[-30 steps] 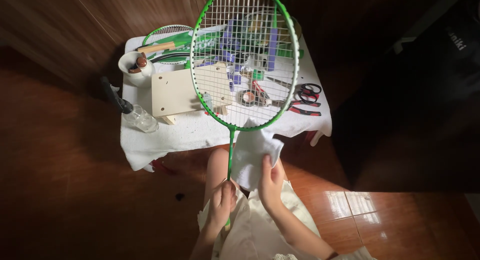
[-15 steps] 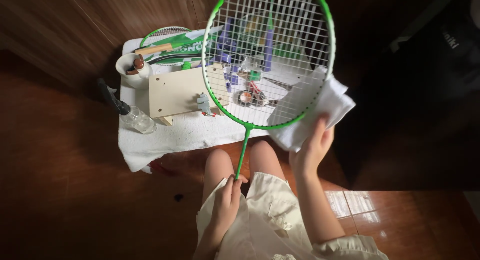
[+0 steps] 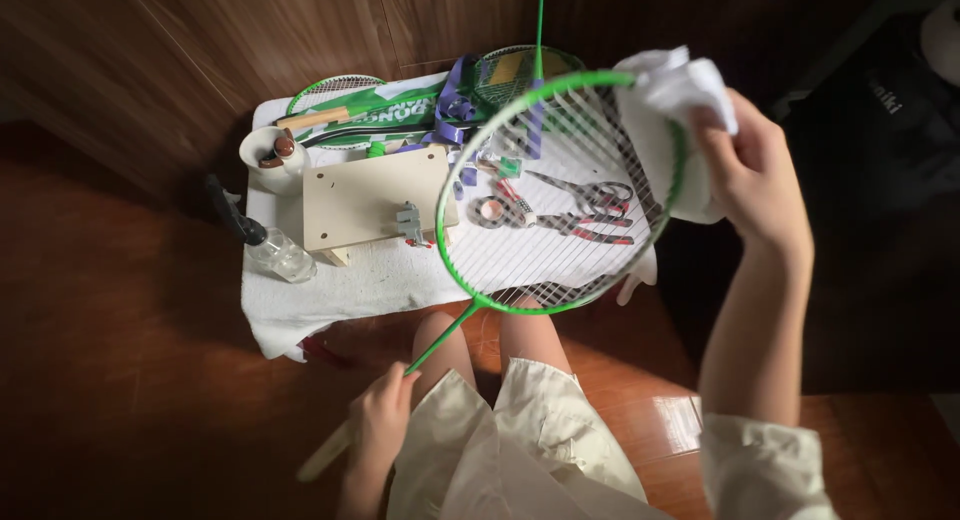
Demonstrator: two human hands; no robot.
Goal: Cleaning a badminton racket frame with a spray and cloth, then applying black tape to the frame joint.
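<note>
My left hand [image 3: 378, 422] grips the handle of a green badminton racket [image 3: 470, 300] low in the head view, with the pale grip end sticking out below it. The racket's strung head tilts up to the right over the small table. My right hand [image 3: 748, 170] holds a crumpled white cloth [image 3: 668, 92] pressed against the upper right rim of the racket frame.
A small table with a white cover [image 3: 330, 290] carries a beige wooden block with a metal clamp [image 3: 372, 195], a white cup [image 3: 268, 152], a clear spray bottle [image 3: 272, 248], scissors and pliers [image 3: 590, 212], more green rackets [image 3: 340, 92] and purple grip tape [image 3: 455, 102]. Wooden floor surrounds it.
The racket head has swung rightward and tilted lower. My right hand with the cloth has risen from the shaft area to the far rim of the frame. The left hand stays on the handle.
</note>
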